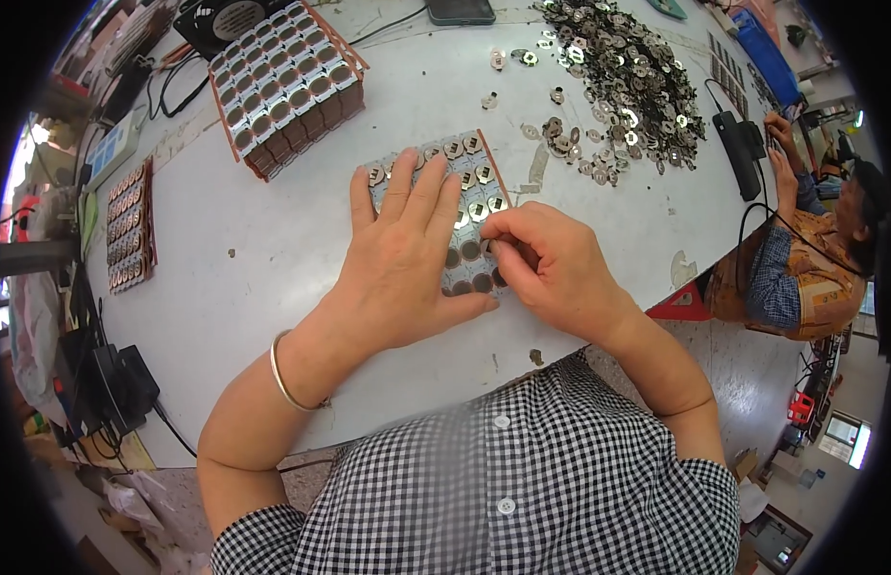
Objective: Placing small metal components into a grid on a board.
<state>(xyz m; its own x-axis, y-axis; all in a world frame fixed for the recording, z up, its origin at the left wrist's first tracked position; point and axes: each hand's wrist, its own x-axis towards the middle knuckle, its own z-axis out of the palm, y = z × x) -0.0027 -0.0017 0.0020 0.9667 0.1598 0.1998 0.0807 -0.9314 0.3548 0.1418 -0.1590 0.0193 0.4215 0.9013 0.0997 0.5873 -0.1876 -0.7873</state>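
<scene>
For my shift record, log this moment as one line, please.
left hand: spread across grey gridded rectangular panel | right hand: pinching small grey metal piece at panel | farther right: heap of small silvery metal pieces

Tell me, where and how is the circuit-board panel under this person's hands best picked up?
Probably by the reddish-brown strip along its right edge, near the far corner, pinched from the right: the panel lies flat, that strip looks free of metal pieces, and the left hand spreads over its left part while the right hand covers its near-right part.
</scene>
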